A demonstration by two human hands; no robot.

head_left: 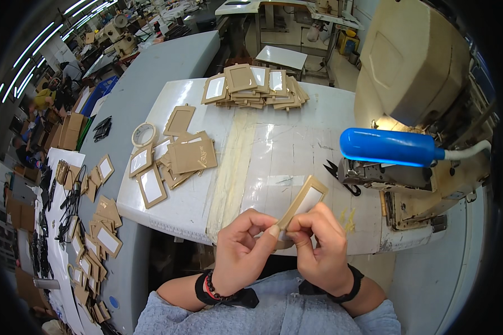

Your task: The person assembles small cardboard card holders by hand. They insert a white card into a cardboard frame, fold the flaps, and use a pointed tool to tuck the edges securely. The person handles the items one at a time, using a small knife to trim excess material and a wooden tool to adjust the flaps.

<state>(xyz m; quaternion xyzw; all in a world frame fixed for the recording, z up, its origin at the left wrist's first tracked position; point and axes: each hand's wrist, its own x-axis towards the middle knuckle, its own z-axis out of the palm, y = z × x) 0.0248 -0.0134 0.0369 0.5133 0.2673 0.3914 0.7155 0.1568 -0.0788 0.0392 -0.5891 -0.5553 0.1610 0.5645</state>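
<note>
A tan card holder with a pale window (309, 198) is tilted up between my hands, in front of the table's near edge. My left hand (246, 240) pinches its lower left corner between thumb and fingers. Curled round its lower right side, my right hand (321, 237) grips it too, and the fingertips of both hands almost meet. What the fingertips do at that corner is partly hidden. Black thread snips (342, 178) lie beyond my right hand, beside the sewing machine (413, 61).
Card holders form a pile (254, 86) at the table's far side and a looser heap (187, 153) at left, near a tape roll (144, 135). More holders (103, 237) cover the grey side table (134, 106). A blue lamp (388, 147) juts out at right.
</note>
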